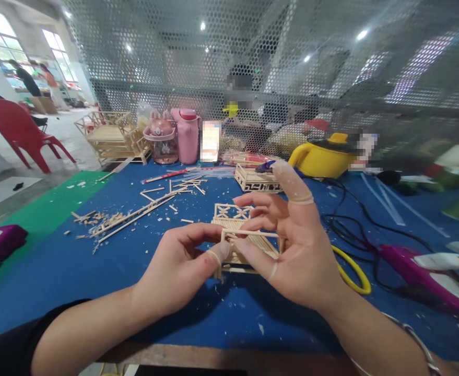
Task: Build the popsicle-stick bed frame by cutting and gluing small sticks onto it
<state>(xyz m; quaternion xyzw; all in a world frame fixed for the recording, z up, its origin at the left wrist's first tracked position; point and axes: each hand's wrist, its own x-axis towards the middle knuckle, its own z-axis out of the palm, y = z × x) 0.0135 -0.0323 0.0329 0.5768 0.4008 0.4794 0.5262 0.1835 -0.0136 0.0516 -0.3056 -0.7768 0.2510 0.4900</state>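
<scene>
1. a perforated metal screen [174, 62] spans the background, its round holes blurring toward the right edge.
2. the blue tabletop [115, 282] is smooth and flat, flecked with pale shavings, with a brown front edge.
3. the right hand [297, 245] is half open: index finger raised clear, the other fingers curled behind the work, thumb reaching in front. its thumb seems to meet the work, but the overlap means i cannot tell whether it grips.
4. the left hand [188, 263] pinches the work's near left corner between thumb and index finger; its other fingers are curled, partly hidden.
5. the stick model [229, 224] is between both hands, just above the table, its right side and near corner covered by fingers. it has a ribbed deck of thin, round, pale sticks and a crossed-lattice railing at the far end.
6. short offcuts [114, 219] lie heaped to the left.
7. a whitish, translucent finger cover [286, 175] with a rolled rim sheathes the right index fingertip.
</scene>
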